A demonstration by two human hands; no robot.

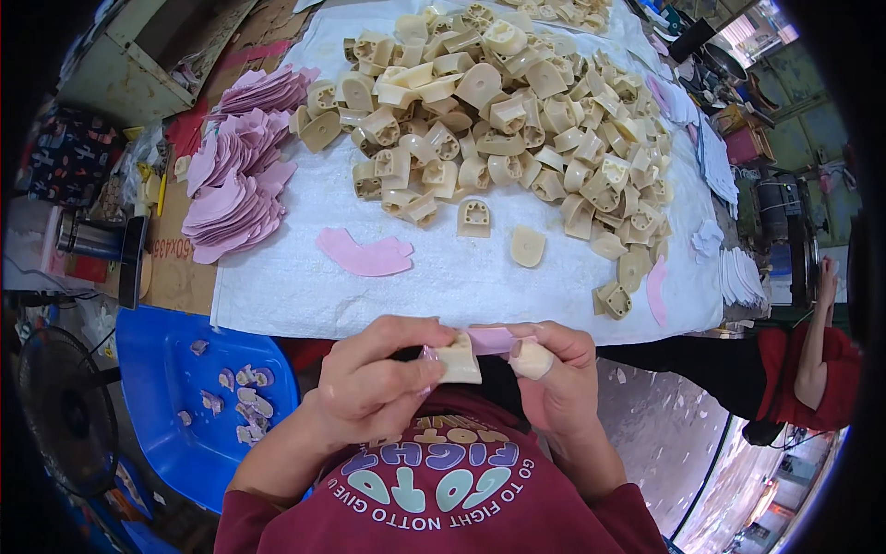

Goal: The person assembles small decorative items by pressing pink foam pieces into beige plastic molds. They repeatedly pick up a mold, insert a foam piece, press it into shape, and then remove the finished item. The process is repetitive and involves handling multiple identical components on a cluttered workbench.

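Beige pc (460, 366) partly hidden by L hand (374, 365), pink strip (490, 341) partly hidden by R hand (565, 379), lower pcs of beige pile (517, 115) buried, far edge of white cloth (295, 300) cut off, bits (255, 401) in blue basin (161, 369) by cloth's near-L corner too small to ID.

Tilted cream block (460, 364), pink strip (490, 341) at its upper right.

1 head-worn fisheye view: faces down, close over 2 hands (377, 374), table (295, 300) beyond.
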